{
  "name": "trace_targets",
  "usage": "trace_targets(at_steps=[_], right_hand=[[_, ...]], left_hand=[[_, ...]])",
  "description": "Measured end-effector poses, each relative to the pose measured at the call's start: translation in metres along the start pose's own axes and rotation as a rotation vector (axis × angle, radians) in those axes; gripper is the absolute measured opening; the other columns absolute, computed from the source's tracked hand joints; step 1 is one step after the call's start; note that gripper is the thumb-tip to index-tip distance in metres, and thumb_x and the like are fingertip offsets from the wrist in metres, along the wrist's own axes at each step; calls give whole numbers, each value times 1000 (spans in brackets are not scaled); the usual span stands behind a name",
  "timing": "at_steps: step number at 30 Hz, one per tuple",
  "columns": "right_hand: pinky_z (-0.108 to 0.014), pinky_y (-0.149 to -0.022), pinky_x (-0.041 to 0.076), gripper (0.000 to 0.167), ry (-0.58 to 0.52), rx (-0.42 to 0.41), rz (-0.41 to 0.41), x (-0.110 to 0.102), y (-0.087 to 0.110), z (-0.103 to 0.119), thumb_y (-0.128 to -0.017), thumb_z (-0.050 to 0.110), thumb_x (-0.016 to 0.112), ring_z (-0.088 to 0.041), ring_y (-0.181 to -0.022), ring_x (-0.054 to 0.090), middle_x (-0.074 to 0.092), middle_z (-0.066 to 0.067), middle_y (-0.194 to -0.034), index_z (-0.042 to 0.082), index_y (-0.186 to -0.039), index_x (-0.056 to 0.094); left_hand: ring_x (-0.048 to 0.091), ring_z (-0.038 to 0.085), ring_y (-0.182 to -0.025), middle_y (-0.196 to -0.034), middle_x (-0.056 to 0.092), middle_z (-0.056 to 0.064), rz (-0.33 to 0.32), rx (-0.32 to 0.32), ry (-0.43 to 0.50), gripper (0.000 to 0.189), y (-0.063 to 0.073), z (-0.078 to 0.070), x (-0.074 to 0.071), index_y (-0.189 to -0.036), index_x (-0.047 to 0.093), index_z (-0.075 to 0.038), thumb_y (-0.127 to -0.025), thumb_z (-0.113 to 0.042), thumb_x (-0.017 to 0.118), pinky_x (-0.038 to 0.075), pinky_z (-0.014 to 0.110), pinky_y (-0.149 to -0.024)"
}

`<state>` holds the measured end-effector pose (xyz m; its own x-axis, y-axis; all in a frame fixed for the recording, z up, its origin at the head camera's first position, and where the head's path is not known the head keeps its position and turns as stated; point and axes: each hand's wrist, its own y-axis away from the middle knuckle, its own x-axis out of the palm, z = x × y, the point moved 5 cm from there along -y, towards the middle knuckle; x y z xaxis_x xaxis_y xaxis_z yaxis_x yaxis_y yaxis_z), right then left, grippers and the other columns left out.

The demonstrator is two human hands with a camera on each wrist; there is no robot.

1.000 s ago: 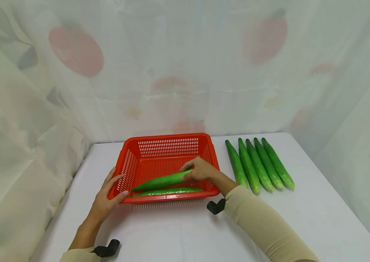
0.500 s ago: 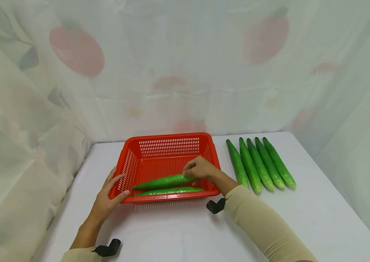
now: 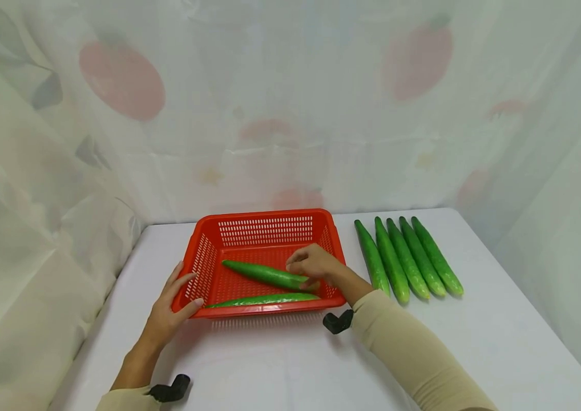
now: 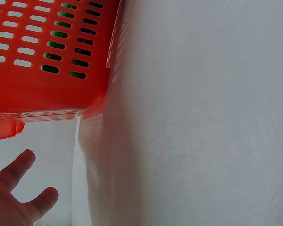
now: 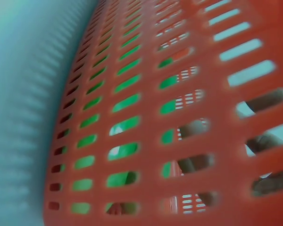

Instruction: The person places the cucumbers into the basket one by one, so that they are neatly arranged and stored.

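Observation:
A red slotted plastic basket (image 3: 265,310) stands on the white table, with two cucumbers inside. One cucumber (image 3: 265,299) lies along its front wall. A second cucumber (image 3: 257,272) lies slantwise behind it, its left end farther back. My right hand (image 3: 316,266) is inside the basket at this cucumber's right end, thumb on the near side and bent fingers on the far side, holding it. My left hand (image 3: 166,314) rests at the basket's left front corner, thumb and a finger over the rim. Two straight fingers (image 4: 20,168) stand apart from the basket in the left wrist view.
Several cucumbers (image 3: 407,260) lie side by side on the table to the right of the basket. Pale printed curtains stand behind and at both sides. Black wrist mounts (image 3: 338,322) sit at both sleeves. Green shows through the basket slots (image 5: 127,101) in the right wrist view.
The cucumber at my right hand has swung round: its left end moved towards the back and its right end towards the front. My right hand shifted only slightly; the left hand stayed at the rim.

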<state>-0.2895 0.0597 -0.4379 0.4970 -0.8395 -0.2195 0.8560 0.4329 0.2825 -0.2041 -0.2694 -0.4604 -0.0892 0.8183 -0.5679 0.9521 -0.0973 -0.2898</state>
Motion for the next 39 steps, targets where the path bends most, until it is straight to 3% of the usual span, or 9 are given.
trace_targets(at_steps=[5,16,39], right_hand=[[-50,-70,53,19,-97,-46,9,-3,4,3,-91,14,68,-38,-106,55,62,-13,-109,3,-106,70],[-54,-76,51,25,-213,-104,-7,-19,26,21,-89,12,70,-32,-106,57,59,-15,-117,3,-112,66],[-48,-76,53,36,-218,-331,-47,-47,92,60,-91,10,66,-34,-112,55,59,-18,-121,-4,-124,59]], left_hand=[[28,32,-135,-159,15,1,2,-6,0,55,0,0,0,-139,49,-11,-89,-20,69,35,11,-86],[28,32,-135,-159,15,0,-1,5,-12,56,0,0,-1,-140,49,-12,-88,-20,69,34,11,-86],[28,31,-135,-159,16,1,-5,7,-13,55,1,-1,-1,-139,50,-11,-88,-20,70,34,11,-86]])
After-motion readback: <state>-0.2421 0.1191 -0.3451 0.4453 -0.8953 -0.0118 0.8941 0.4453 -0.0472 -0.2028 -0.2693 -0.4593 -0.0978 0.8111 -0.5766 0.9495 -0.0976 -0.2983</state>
